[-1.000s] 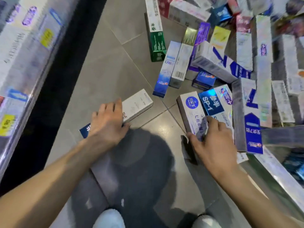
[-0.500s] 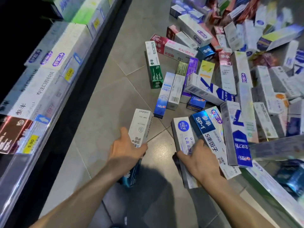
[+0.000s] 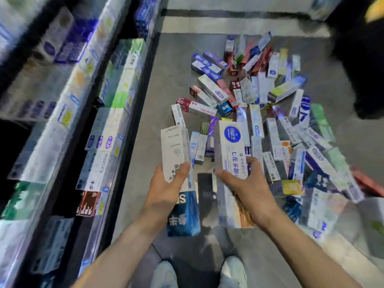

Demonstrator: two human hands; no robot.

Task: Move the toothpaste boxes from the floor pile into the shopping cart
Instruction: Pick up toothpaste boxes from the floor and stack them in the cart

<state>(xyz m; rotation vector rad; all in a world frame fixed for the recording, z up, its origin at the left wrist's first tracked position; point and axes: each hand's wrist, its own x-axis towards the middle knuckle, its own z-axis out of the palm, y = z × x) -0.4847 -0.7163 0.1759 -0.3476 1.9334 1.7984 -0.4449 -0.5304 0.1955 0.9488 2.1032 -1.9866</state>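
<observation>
The left hand (image 3: 166,190) grips a long white-and-blue toothpaste box (image 3: 176,163), thumb across its front face and fingers curled behind, with the white end pointing away from the person and the blue end reaching back past the wrist. The right hand (image 3: 245,183) grips a white box with a blue round logo (image 3: 232,146), thumb on its near left edge and fingers wrapped round the right side. Under the right palm more cardboard shows, a pale face with an orange edge (image 3: 239,213); whether this is a second box held in the same grip or part of the first is hard to tell through the blur. The two hands are apart, side by side, each box held up off the floor (image 3: 166,84) and tilted roughly upright.

Beyond the fingertips and off to the right of the right hand lies the floor pile (image 3: 270,104), a loose scatter of toothpaste boxes in white, blue, red, green and yellow, overlapping at all angles on grey tile. To the left of the left hand runs a shelf unit (image 3: 99,121) stocked with more boxes behind price tags. Below the forearms two light-coloured shoes (image 3: 232,271) show on the tile. The shopping cart cannot be made out in this view.
</observation>
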